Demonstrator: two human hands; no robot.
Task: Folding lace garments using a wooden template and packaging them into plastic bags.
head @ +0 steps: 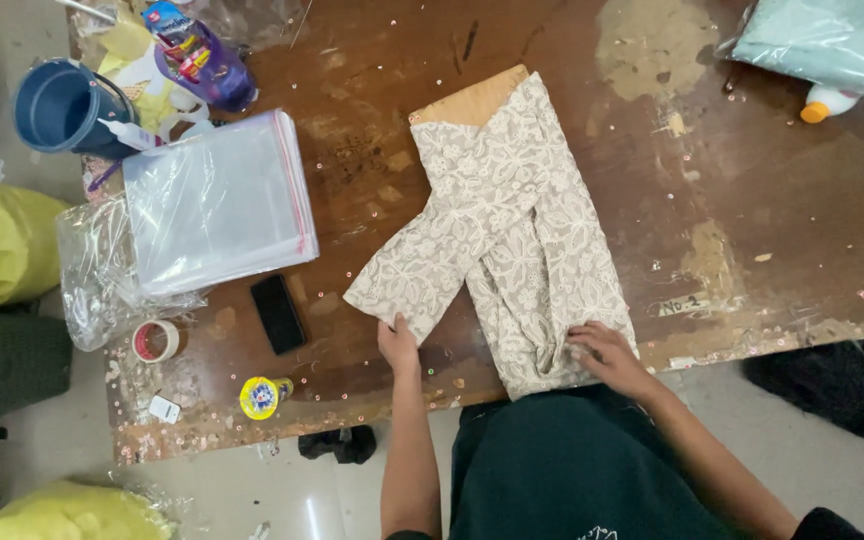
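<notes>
Left hand (398, 343) presses flat on the folded sleeve end, pinning it; right hand (607, 355) pinches the patterned garment's (512, 220) near hem against the table (772, 200).

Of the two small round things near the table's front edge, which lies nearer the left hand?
The yellow-capped bottle, lying on its side; the red-rimmed tape roll sits farther from the left hand, beside the plastic bags.

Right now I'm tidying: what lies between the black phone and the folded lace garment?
Only bare, sequin-flecked wooden table separates phone from garment, per the head view.
</notes>
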